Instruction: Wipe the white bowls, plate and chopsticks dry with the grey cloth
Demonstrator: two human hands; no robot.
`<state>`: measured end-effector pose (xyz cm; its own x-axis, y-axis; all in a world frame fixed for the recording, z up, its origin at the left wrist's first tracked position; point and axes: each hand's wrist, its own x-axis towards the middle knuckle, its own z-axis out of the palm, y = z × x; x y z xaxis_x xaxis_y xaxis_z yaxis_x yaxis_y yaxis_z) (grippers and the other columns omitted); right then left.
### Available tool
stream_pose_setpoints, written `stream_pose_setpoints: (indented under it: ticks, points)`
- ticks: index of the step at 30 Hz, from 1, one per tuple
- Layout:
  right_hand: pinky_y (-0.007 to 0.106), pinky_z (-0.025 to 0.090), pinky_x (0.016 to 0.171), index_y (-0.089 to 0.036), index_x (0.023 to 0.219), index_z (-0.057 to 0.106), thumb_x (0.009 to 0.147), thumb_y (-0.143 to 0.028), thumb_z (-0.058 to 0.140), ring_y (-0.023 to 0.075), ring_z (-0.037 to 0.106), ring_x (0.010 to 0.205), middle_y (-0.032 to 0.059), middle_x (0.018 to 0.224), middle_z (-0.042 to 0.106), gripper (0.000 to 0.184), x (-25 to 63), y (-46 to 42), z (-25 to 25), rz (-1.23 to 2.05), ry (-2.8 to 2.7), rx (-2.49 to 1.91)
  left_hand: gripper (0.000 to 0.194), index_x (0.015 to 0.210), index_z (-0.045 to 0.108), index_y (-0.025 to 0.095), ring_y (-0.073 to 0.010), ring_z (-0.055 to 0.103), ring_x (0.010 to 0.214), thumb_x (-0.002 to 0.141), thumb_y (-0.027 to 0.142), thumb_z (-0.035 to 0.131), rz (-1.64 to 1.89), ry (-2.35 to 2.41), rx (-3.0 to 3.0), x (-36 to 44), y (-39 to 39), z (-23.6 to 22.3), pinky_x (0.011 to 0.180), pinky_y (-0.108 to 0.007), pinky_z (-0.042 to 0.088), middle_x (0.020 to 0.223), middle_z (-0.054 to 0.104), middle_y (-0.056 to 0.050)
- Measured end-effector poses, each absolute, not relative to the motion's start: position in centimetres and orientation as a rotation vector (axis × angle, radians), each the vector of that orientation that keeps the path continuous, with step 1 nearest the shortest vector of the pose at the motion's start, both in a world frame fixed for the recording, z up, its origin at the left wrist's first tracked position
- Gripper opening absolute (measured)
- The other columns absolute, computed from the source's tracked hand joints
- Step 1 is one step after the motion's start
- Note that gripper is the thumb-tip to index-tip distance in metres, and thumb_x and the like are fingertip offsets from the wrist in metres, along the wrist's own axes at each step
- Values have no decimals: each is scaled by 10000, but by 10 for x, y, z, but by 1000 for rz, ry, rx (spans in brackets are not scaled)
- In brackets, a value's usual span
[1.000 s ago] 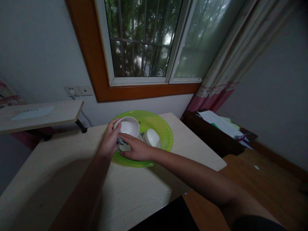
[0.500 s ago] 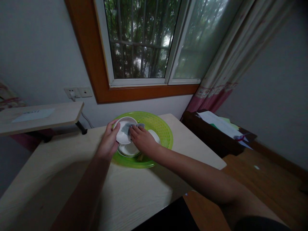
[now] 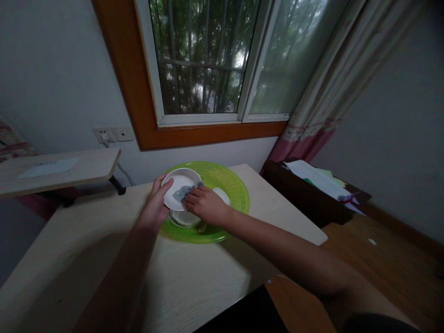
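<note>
A white dish [image 3: 180, 178] is tilted toward me above a green basin [image 3: 239, 189]. My left hand [image 3: 160, 201] grips its left rim, thumb on the inner side. Closed over a grey cloth [image 3: 181, 193], my right hand [image 3: 204, 204] presses it against the inside of the dish at the lower right. Beneath the held dish, more white dishes [image 3: 183, 219] rest in the basin. Another white piece [image 3: 222, 196], partly hidden by my right hand, lies at the basin's right side. A small yellowish-brown item [image 3: 202, 227] shows below my right wrist.
The basin stands on a pale wooden table [image 3: 194, 273] below a window. At the left is a raised wooden shelf [image 3: 86, 165] with a paper on it. Papers [image 3: 319, 180] lie on a dark piece of furniture at the right.
My right hand has slid the cloth down a little, toward the lower part of the dish. The dish has shifted slightly in my left hand, which still holds it.
</note>
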<state>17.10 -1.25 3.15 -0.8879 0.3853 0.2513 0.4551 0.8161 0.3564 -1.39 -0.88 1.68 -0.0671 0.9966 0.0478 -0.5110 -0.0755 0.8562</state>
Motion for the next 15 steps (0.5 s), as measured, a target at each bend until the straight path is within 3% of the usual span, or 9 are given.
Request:
stream_pose_setpoints:
  ticks: [5, 9, 12, 15]
  points:
    - [420, 422, 1029, -109, 905, 707, 1007, -147, 500, 250, 561, 1055, 111, 1008, 677, 233, 186, -2, 29, -785, -2827, -469, 570, 1287, 571, 248, -159, 675, 820, 760, 289, 786, 1313, 897, 1004, -31, -12, 21, 667, -219, 514, 1058, 697, -41]
    - [411, 451, 1012, -95, 950, 717, 987, -132, 521, 268, 552, 1104, 140, 1072, 677, 203, 183, -6, 24, -787, -2810, -567, 495, 1237, 612, 201, -157, 663, 860, 788, 348, 761, 1340, 951, 1056, -25, -11, 21, 679, -208, 500, 1109, 693, -70]
    - [432, 465, 1005, -89, 991, 708, 988, -128, 503, 280, 567, 1107, 161, 1098, 679, 208, 172, -14, 18, -646, -2759, -785, 486, 1240, 601, 191, -159, 657, 899, 812, 376, 737, 1438, 941, 1083, -16, -9, 17, 710, -221, 507, 1190, 672, -86]
    - [434, 484, 1003, -89, 1188, 651, 964, -116, 517, 276, 590, 1136, 170, 1212, 666, 262, 158, -23, 12, -289, -2706, -923, 465, 1264, 579, 201, -184, 646, 1043, 856, 396, 688, 1530, 958, 1116, -9, -8, 13, 839, -265, 522, 1283, 638, -99]
